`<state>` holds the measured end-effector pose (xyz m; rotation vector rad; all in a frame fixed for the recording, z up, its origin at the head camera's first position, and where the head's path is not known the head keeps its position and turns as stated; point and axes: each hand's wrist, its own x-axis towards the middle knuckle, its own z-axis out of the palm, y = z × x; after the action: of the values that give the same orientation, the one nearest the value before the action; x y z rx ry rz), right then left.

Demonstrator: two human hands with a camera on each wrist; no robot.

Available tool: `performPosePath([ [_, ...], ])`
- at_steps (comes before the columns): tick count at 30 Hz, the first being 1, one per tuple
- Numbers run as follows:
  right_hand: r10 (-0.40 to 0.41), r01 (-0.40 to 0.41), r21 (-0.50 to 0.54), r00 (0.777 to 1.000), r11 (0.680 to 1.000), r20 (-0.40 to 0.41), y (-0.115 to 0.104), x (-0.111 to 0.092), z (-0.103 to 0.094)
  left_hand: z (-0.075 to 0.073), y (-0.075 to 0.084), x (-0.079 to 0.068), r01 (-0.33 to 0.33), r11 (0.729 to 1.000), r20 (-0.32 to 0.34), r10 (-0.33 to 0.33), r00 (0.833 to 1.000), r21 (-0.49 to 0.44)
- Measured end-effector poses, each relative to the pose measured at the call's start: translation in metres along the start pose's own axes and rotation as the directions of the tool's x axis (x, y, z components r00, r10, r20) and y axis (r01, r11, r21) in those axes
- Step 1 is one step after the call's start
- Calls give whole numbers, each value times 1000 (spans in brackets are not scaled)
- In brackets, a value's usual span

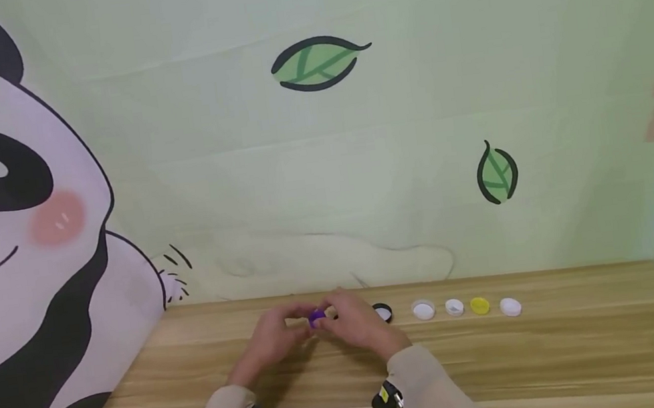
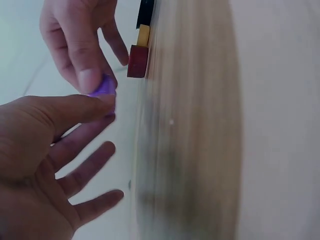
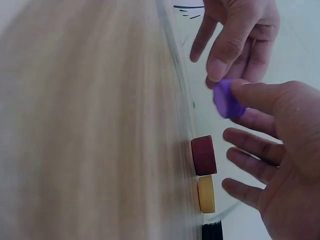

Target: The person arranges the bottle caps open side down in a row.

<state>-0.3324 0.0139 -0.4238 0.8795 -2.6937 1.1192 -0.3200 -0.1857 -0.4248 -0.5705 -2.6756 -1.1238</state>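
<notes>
A small purple bottle cap [image 1: 317,315] is held between my two hands, raised a little above the table. My left hand [image 1: 276,334] pinches it from the left with thumb and index finger, the other fingers spread in the left wrist view. From the right, my right hand [image 1: 354,321] pinches the same cap [image 3: 227,100] by thumb and index finger. Close to the right hand stand a dark red cap [image 3: 204,155] and an orange-yellow cap [image 3: 206,194], both mostly hidden by that hand in the head view. A black-rimmed cap [image 1: 383,311] lies just right of it.
Rightward along the row lie a clear-rimmed white cap [image 1: 423,309], a small white cap [image 1: 454,307], a yellow cap [image 1: 480,305] and another white cap [image 1: 511,307]. The wooden table [image 1: 562,352] ends at a printed backdrop [image 1: 418,153] behind the row.
</notes>
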Motion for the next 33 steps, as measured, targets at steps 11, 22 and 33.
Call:
performPosePath([
  [11,-3,18,151,995,988,-97,-8,-11,-1,-10,2,-6,-126,992,-41,127,991,24],
  [22,82,-52,338,994,940,-74,-8,-23,3,-9,3,-13,-98,994,57,101,993,-41],
  [33,66,-38,415,996,909,-52,-4,-23,-1,-11,7,-16,-101,986,55,109,992,-135],
])
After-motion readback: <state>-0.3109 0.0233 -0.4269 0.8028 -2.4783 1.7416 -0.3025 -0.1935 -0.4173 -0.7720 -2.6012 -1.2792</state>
